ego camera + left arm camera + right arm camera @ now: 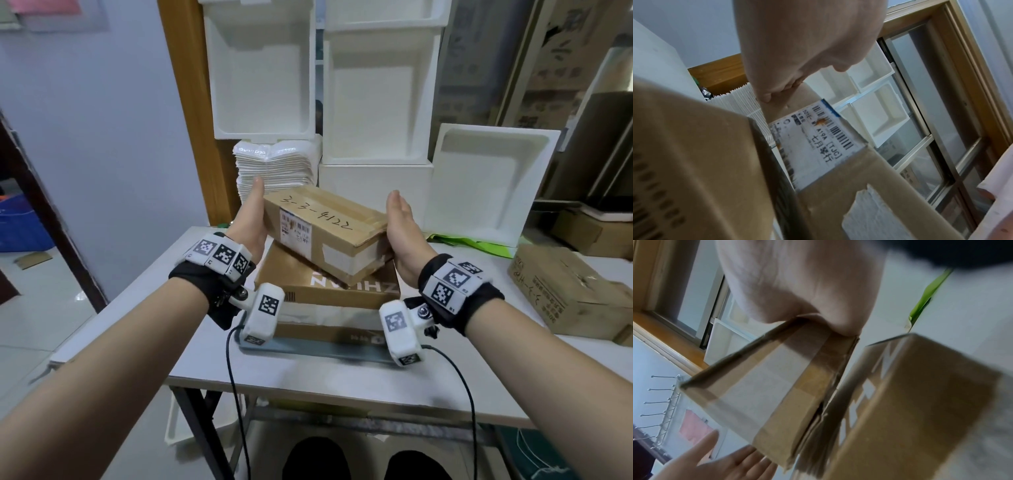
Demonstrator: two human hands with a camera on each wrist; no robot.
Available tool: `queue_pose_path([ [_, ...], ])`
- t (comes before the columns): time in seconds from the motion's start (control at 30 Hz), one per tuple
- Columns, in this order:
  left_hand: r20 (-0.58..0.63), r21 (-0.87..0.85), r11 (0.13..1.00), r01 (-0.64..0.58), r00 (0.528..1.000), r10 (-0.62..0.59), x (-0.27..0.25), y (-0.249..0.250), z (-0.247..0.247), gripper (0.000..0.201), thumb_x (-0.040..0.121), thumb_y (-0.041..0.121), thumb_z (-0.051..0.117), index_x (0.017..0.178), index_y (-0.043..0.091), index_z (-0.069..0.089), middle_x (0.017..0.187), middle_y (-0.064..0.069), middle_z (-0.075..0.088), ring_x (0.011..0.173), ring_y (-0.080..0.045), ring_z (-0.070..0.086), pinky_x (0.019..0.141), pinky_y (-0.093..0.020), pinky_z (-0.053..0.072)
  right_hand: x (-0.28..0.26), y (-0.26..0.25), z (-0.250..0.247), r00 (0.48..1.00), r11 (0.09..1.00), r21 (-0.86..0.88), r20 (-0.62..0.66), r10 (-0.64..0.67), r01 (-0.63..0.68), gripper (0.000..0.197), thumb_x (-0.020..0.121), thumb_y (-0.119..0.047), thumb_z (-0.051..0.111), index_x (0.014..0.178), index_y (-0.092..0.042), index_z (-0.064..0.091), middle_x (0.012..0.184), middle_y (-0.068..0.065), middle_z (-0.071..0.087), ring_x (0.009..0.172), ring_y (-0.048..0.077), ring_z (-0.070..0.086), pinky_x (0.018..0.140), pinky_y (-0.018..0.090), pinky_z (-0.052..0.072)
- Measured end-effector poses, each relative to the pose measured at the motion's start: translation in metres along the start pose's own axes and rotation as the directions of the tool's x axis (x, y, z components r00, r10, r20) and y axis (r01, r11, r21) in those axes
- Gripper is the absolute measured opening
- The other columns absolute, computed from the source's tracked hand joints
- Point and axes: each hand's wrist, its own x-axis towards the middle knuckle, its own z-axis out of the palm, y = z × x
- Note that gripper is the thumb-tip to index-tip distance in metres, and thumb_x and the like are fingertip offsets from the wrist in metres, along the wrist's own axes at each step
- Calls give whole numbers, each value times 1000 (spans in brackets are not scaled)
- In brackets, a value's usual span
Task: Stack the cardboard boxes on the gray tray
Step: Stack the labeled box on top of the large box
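Note:
A long cardboard box [325,229] with handwritten numbers and a shipping label is held between my two flat palms. My left hand [252,219] presses its left end and my right hand [399,222] its right end, fingers straight. The box sits skewed and tilted over a brown printed box [329,289]; I cannot tell whether it rests on it. That box lies on a white-topped box [318,325] on the gray tray [308,353]. The left wrist view shows my left hand [807,40] on the labelled box [818,146]. The right wrist view shows my right hand [797,280] on the box end [777,386].
Another cardboard box [565,291] stands on the white table [308,387] at the right. White foam boxes [373,102], a leaning foam tray [489,178] and a pile of white bags [274,168] crowd the back. A green strip [472,243] lies behind the stack.

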Motion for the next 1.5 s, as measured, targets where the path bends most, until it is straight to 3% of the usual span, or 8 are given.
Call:
queue_pose_path([
  [0.23, -25, 24, 1000, 18, 1000, -18, -13, -21, -13, 49, 101, 54, 24, 129, 23, 50, 95, 12, 62, 104, -8, 54, 103, -28, 33, 14, 11, 0, 999, 999, 17, 24, 29, -30, 92, 73, -84, 22, 150, -34, 24, 148, 3, 47, 132, 25, 48, 112, 50, 36],
  [0.4, -25, 54, 997, 59, 998, -58, -16, -24, -19, 70, 97, 63, 23, 151, 19, 32, 153, 1, 40, 146, -16, 26, 119, -35, 16, 3, 8, 3, 1000, 999, -34, -15, 21, -21, 78, 91, -72, 17, 155, -29, 17, 161, -1, 26, 146, 21, 28, 120, 45, 22],
  [0.57, -44, 94, 995, -12, 999, 16, -9, -14, -21, 71, 98, 63, 15, 154, 19, 24, 161, 0, 23, 150, -18, 15, 119, -35, 9, -10, 3, 0, 1000, 992, -129, 4, -3, 3, 72, 98, -62, 17, 157, -23, 3, 165, -2, 10, 150, 20, 14, 118, 36, 13],
  [0.73, -74, 63, 998, 28, 997, -24, 8, -12, -19, 78, 95, 68, 21, 148, 13, 36, 152, -8, 41, 142, -21, 34, 116, -34, 22, -17, 9, -5, 999, 992, -122, -32, -10, 6, 75, 98, -60, 22, 157, -19, 2, 165, 0, 10, 150, 20, 14, 118, 35, 14],
  [0.9, -77, 21, 1000, 16, 997, -14, 9, -10, -6, 61, 97, 64, 25, 123, 21, 61, 99, 1, 70, 90, -8, 64, 69, -24, 43, -24, 15, -4, 998, 996, -83, -45, 39, -43, 77, 98, -61, 25, 157, -20, 1, 163, 3, 20, 147, 24, 24, 115, 39, 22],
  [1.27, -17, 45, 999, 8, 1000, -7, -9, -9, -15, 64, 95, 67, 25, 123, 25, 64, 102, 2, 76, 100, -13, 68, 85, -31, 51, -14, 1, 0, 998, 998, 1, -21, 56, -56, 72, 98, -63, 18, 157, -26, 2, 164, -5, 13, 150, 19, 15, 117, 38, 16],
  [1.37, 7, 60, 998, 15, 1000, -15, -15, -9, -18, 67, 92, 70, 26, 132, 27, 59, 116, 0, 72, 112, -17, 64, 103, -39, 45, 2, 2, -1, 999, 999, 5, -11, 53, -53, 103, 73, -91, 22, 156, -30, 15, 162, -5, 22, 148, 21, 25, 120, 45, 20],
  [1.5, 49, 44, 998, 40, 998, -43, -22, -13, -18, 67, 95, 67, 23, 131, 23, 59, 118, -2, 71, 109, -16, 65, 86, -31, 50, 57, 40, -13, 996, 996, 22, 25, 91, -91, 146, 27, -107, 26, 151, -31, 30, 157, -4, 35, 143, 21, 35, 118, 50, 25],
])
